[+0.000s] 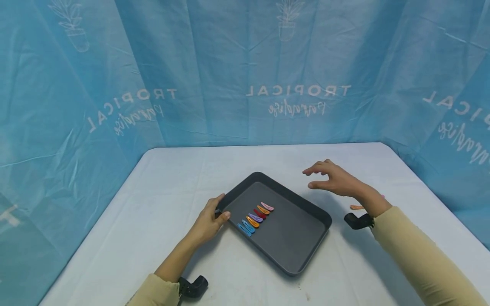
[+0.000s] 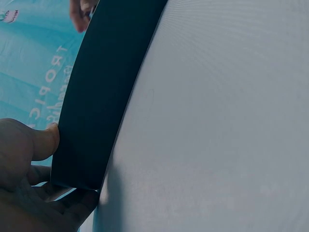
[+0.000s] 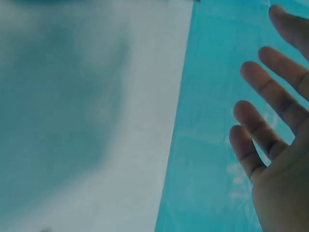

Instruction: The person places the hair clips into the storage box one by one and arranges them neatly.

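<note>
A dark grey rectangular tray lies at an angle on the white table. My left hand grips its left corner, the thumb over the rim; in the left wrist view the fingers curl beneath the tray's wall. Inside, several snap hair clips form a slanted row near the left side: blue, orange, a purple hair clip, dark red and pink. Raised beyond the tray's right side, my right hand holds nothing, its fingers spread in the right wrist view, thumb apart from them.
On the table by the right wrist lies an orange hair clip, partly covered by the forearm, with a bit of pink showing behind the wrist. A blue printed curtain hangs around the white table at the back and sides.
</note>
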The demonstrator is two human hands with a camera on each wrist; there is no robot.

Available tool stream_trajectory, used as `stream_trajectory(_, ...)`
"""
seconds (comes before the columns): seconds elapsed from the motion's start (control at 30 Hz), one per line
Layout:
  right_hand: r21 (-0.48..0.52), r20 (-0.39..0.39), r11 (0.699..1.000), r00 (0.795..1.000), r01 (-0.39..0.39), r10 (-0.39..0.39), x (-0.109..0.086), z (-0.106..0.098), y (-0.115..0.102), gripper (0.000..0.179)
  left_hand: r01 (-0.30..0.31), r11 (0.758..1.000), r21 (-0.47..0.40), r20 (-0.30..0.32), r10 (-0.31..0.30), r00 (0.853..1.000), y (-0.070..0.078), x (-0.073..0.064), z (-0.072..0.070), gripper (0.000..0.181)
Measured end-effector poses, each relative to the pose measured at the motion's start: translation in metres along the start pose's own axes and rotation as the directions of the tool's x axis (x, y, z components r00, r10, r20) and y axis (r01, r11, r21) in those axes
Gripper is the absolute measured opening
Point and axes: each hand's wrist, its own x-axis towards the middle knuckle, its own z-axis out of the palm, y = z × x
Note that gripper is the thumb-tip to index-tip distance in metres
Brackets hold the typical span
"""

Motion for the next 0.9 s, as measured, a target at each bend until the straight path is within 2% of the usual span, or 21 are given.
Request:
stream_trajectory(0.23,-0.072,-0.121,0.989,0.985,-0.131,0.122,-0.034,-0.008,0.020,0.039,-0.011,1.000,0.010,-0.006,0.011,1.000,-0.001,-0.001,0.000,0.062)
stream_trajectory(0.47,-0.071,-0.118,0.951,0.950,-0.300,0.290,-0.066,-0.012,0.033,0.042,-0.001,1.000,-0.001,0.002,0.001,1.000,0.000,0.000,0.000,0.062)
stream_trajectory(0.67,-0.082,-0.112,0.933,0.934,-0.350,0.340,-0.085,-0.010,0.042,0.040,-0.003,1.000,0.005,-0.001,0.003,1.000,0.000,0.000,0.000,0.062)
stream_trajectory(0.9,-0.166,-0.147,0.903,0.915,-0.397,0.375,-0.106,-0.009,0.047,0.052,-0.006,1.000,0.010,-0.003,0.006,1.000,-0.001,0.000,0.000,0.062)
